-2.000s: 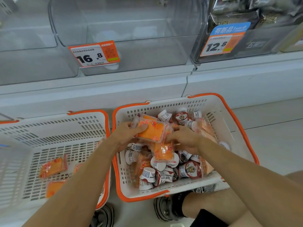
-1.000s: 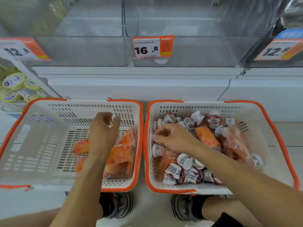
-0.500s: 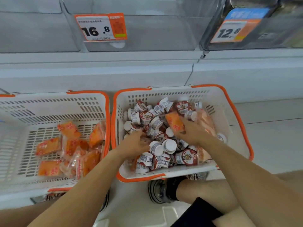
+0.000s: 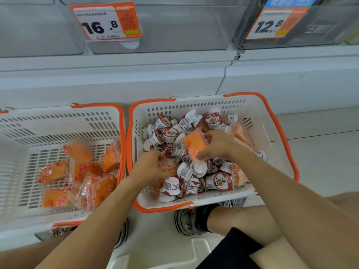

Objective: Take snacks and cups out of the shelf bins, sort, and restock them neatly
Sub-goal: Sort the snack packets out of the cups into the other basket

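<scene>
Two white baskets with orange rims sit on the floor. The right basket (image 4: 268, 121) holds several small white and red cups (image 4: 219, 181) mixed with orange snack packets. My right hand (image 4: 219, 144) grips one orange snack packet (image 4: 194, 143) above the cups. My left hand (image 4: 150, 166) is down among the cups at the basket's left side, fingers curled round a clear-wrapped orange packet (image 4: 169, 165), blurred. The left basket (image 4: 58, 121) holds several orange snack packets (image 4: 77, 177) only.
Above the baskets runs a white shelf with clear bins (image 4: 174, 26); the middle one looks bare and carries a 16.8 price tag (image 4: 105, 21). A darker bin with a 12.8 tag (image 4: 274, 22) stands at the right. My shoes (image 4: 188, 222) are under the basket fronts.
My left hand dropped packets into the left basket, then came back into the right basket. My right hand has lifted an orange packet out of the cups.
</scene>
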The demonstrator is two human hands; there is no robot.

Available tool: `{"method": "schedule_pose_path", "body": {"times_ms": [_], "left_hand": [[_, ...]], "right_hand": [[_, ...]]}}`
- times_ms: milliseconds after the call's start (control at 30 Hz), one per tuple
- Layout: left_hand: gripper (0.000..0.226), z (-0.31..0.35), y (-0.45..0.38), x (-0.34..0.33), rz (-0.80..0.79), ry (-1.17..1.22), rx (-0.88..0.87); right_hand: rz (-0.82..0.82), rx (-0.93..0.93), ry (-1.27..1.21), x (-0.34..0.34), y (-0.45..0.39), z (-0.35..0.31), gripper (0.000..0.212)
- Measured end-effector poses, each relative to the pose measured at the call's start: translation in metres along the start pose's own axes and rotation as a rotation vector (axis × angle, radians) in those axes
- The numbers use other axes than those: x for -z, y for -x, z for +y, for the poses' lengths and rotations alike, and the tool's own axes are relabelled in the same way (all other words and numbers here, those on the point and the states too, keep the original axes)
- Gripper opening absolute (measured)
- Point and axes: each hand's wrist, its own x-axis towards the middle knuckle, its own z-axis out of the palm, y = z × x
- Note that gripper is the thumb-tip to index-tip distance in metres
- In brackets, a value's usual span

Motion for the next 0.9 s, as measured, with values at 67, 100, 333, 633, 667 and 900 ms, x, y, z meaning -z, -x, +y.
{"method": "schedule_pose_path", "body": {"times_ms": [67,100,333,633,667,900], "left_hand": [[0.051,0.005,0.003,0.007,0.037,-0.008,-0.025],[0.049,0.008,0.005,0.013,0.049,-0.007,-0.032],[0.027,0.023,0.022,0.075,0.239,0.164,-0.048],[0.037,-0.012,0.022,0.075,0.104,0.044,-0.035],[0.04,-0.011,0.023,0.067,0.104,0.019,-0.036],[0.043,-0.004,0.027,0.053,0.209,-0.077,-0.071]], "right_hand": [[-0.086,-0.031,-0.024,0.005,0.006,-0.003,0.067],[-0.128,-0.034,-0.044,0.008,0.011,-0.004,0.069],[-0.206,-0.008,-0.349,0.02,0.029,-0.022,0.075],[-0.283,0.076,-0.216,-0.034,0.016,-0.036,0.047],[-0.284,0.069,-0.214,-0.043,0.014,-0.032,0.043],[-0.496,-0.027,-0.579,-0.053,0.004,-0.029,0.045]]}}
